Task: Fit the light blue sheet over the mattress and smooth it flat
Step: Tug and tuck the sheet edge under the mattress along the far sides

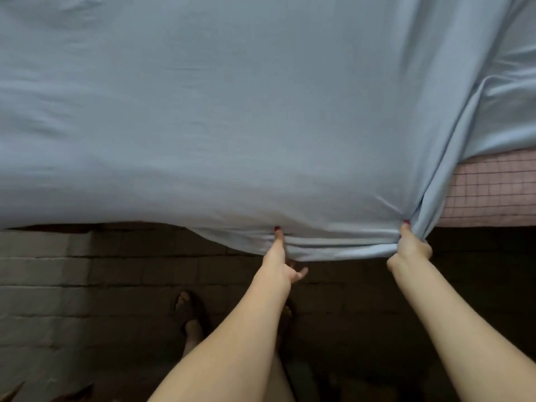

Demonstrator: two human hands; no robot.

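Both the left hand [280, 258] and right hand [410, 245] grip the soft, creased light blue sheet [203, 126] (gridded pink mattress [490, 190] exposed).

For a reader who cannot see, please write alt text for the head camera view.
Two hands grip the near edge of a light blue sheet spread over a bed: the left hand pinches the hem, the right hand holds bunched fabric. At right, a pink checked mattress shows uncovered, above a tiled floor.
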